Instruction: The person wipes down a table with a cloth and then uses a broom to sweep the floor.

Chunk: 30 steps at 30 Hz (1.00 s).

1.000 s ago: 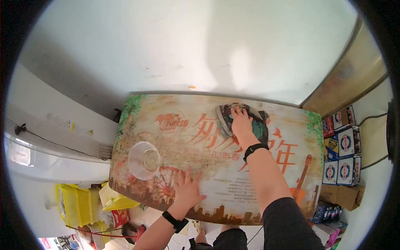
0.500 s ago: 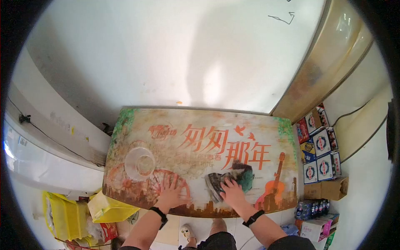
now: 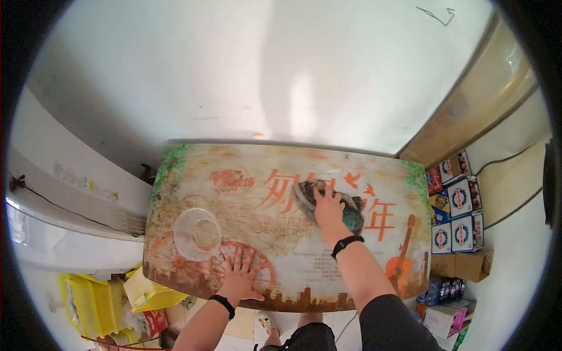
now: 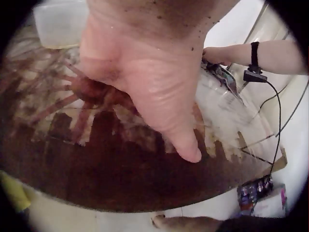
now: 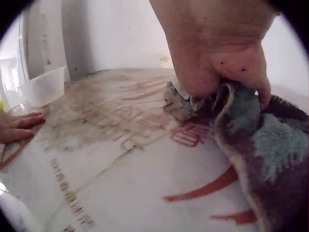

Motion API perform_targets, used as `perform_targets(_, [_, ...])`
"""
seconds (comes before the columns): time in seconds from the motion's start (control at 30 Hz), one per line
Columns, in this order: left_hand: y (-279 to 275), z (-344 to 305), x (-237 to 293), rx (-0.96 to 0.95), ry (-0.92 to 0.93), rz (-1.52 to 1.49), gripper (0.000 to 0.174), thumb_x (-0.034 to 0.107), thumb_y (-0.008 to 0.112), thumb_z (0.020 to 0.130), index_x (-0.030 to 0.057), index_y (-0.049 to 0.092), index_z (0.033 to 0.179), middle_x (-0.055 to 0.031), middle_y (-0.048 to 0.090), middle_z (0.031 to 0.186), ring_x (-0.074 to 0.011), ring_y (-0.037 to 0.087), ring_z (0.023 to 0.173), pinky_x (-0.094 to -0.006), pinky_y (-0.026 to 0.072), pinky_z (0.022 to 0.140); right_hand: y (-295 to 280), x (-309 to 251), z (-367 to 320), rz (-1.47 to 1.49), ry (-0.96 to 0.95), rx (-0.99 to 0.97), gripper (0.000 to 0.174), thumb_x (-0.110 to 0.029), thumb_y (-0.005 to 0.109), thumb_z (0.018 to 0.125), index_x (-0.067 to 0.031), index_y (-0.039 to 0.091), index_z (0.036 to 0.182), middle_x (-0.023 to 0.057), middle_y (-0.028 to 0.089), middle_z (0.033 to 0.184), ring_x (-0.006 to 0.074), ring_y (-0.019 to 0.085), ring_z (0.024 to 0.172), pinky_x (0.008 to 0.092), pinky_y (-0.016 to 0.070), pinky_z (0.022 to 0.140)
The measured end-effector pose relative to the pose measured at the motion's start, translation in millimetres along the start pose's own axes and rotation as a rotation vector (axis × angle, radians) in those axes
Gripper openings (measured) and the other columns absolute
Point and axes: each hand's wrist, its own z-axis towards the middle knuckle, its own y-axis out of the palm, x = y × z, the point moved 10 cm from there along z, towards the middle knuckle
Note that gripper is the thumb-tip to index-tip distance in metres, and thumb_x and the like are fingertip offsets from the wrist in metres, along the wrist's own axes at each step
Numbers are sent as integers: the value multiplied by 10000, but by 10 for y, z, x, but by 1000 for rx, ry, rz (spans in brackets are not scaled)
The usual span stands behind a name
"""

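My right hand (image 3: 329,212) grips a dark and teal cloth (image 3: 353,220) against the printed tabletop (image 3: 287,263), right of the middle. In the right wrist view the cloth (image 5: 280,150) bunches up under the palm and around the thumb, and its loose part spreads toward the camera. Near the front edge, left of the middle, my left hand (image 3: 237,281) rests on the tabletop with its fingers spread. A clear plastic tub (image 3: 182,237) stands just beyond the left fingertips. Brownish smears show on the tabletop around the tub.
A white wall (image 3: 234,70) rises behind the table, with a white appliance (image 3: 70,193) along the left. Yellow bins (image 3: 96,298) stand on the floor at lower left. Stacked boxes (image 3: 461,199) and a pack of bottles (image 3: 442,291) are at the right.
The cloth came from the far side toward the front edge under my right hand, then went back out toward the middle. My left hand stays near the front edge.
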Motion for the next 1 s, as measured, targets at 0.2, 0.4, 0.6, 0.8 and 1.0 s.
perform_targets(0.2, [45,44,15,32,36,-10,1190,737,696,510,240,205,1473,-178,10,1539,-470,-89,1380,-699,69,1031,-85,96,764,3,27,96,469,-106,436,899,-169,430,1364,241,391,1316,404,502,1100,465,506,832])
perform_targets(0.4, [15,20,57,54,61,-2,1195,729,700,516,242,184,1477,-180,-1,1540,-469,-91,1380,-696,83,1032,179,238,2,47,-44,17,466,-105,449,866,-104,463,1332,223,525,1155,369,620,917,443,527,763])
perform_targets(0.6, [54,12,22,45,24,11,1174,723,691,534,281,159,1483,-135,-32,1549,-443,-89,1390,-667,44,1054,329,378,-860,-23,-47,-70,447,-92,427,883,-100,461,1329,206,532,1154,361,611,949,428,526,784])
perform_targets(0.8, [90,49,6,3,19,0,1208,734,699,520,244,160,1484,-178,-32,1539,-464,-101,1381,-686,46,1040,96,327,-50,47,-8,-39,458,-73,410,884,-115,445,1339,207,553,1116,359,600,975,434,514,800])
perform_targets(1.0, [82,60,-26,0,9,-5,1216,715,718,504,242,171,1481,-182,-15,1539,-467,-91,1381,-687,57,1040,20,228,870,83,4,71,356,-122,408,896,-59,517,1230,186,611,1057,366,631,911,431,523,774])
